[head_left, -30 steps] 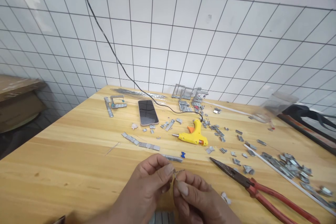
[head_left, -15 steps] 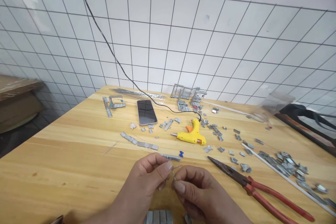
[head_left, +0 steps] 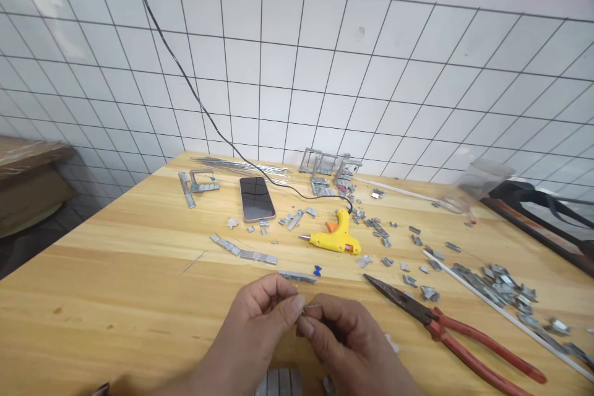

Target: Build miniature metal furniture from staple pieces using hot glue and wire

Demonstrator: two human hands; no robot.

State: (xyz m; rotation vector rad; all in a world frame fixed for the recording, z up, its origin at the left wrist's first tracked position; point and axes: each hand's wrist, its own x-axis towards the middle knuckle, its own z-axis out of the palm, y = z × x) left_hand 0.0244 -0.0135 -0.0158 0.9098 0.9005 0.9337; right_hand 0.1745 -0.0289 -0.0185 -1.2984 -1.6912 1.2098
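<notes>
At the lower middle of the head view, my left hand [head_left: 264, 322] and my right hand [head_left: 346, 334] meet at the fingertips, both closed in a pinch. Between them is a short thin twisted wire [head_left: 314, 306]; most of it is hidden by the fingers. Just beyond the fingertips lie a grey metal strip [head_left: 299, 277] and a small blue bow-shaped piece [head_left: 317, 270]. Below my hands, a block of grey metal strips [head_left: 281, 382] shows at the bottom edge. Right of my right hand rest long-nose pliers [head_left: 431, 322] with red handles.
A yellow glue gun [head_left: 336, 238] lies mid-table, its black cord running up the wall. Behind are a phone [head_left: 257, 199], thin metal rods [head_left: 241, 166] and small metal frames [head_left: 329, 170]. Loose metal clips [head_left: 505, 284] and a white strip [head_left: 492, 303] lie at right.
My right fingertips have moved in against the left ones, covering more of the twisted wire. The whole view has shifted slightly.
</notes>
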